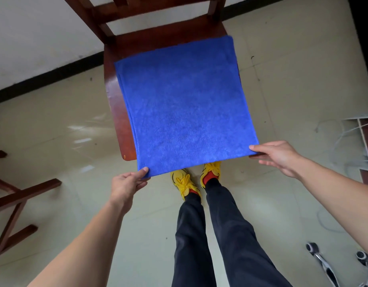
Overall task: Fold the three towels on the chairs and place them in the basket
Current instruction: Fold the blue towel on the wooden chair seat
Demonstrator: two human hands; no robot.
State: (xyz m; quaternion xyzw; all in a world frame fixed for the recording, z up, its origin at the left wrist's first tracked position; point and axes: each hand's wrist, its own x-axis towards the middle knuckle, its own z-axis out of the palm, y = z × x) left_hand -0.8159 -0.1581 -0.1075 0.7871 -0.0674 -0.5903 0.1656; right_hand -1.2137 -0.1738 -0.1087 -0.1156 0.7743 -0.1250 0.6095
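Observation:
A blue towel, folded into a flat layered square, lies on the seat of a dark brown wooden chair in the middle of the head view. Its near edge hangs slightly past the seat's front. My left hand pinches the towel's near left corner between thumb and fingers. My right hand grips the near right corner, thumb on top. No basket and no other towels are in view.
Part of another wooden chair's legs stands at the left. A white wire rack and loose cables lie at the right. Office chair castors show at the bottom right. My legs and yellow shoes are just before the chair.

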